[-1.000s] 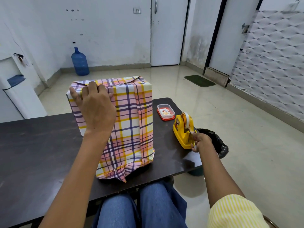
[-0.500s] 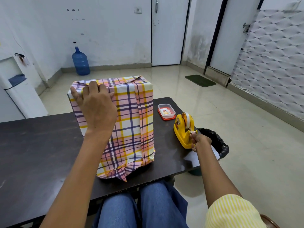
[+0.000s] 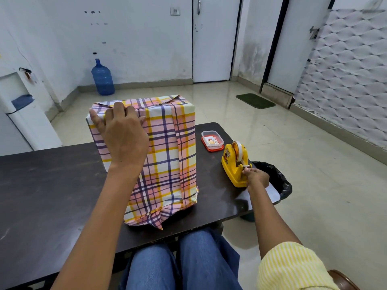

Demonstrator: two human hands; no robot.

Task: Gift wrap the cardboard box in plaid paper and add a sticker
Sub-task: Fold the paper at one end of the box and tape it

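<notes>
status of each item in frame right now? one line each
plaid-wrapped box: upright on table, wrap untucked at near bottom
left hand: pressing flat on the box's upper near face
right hand: pinching tape end at the cutter
tape dispenser: upright on table, roll loaded
small container: lid on, card inside
bin: black-bagged, open
door: shut
water jug: upright on floor

We see through one wide-angle camera on the person's head, facing forward and down over the table [image 3: 41, 195]. It is near: forearms [image 3: 100, 216] and knees [image 3: 178, 262] fill the near edge, the box [image 3: 167, 147] sits mid-frame, the tape [image 3: 238, 148] to the right, floor [image 3: 314, 185] and doors [image 3: 211, 49] far beyond.
</notes>
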